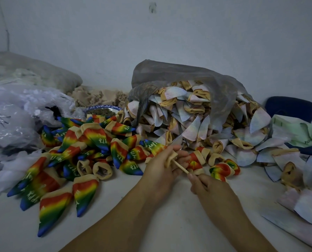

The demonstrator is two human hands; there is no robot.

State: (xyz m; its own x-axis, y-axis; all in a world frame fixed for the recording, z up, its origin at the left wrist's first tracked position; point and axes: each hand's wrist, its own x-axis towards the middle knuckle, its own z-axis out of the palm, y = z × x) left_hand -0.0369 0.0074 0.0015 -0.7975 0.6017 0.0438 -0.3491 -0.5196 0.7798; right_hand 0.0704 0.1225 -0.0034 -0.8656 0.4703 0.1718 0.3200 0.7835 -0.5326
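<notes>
My left hand grips a small tan fabric piece just above the white table. My right hand pinches a thin wooden stick whose far end goes into that fabric piece. A heap of rainbow cone-shaped fabric pieces with tan cuffs lies to the left of my hands. A bigger heap of pale inside-out fabric cones spills from a grey plastic bag behind my hands.
Clear plastic bags bulge at the left. A blue-rimmed plate stands behind the rainbow heap, beside beige cloth. A dark blue chair and greenish fabric are at the right. More pale cones lie near the right edge.
</notes>
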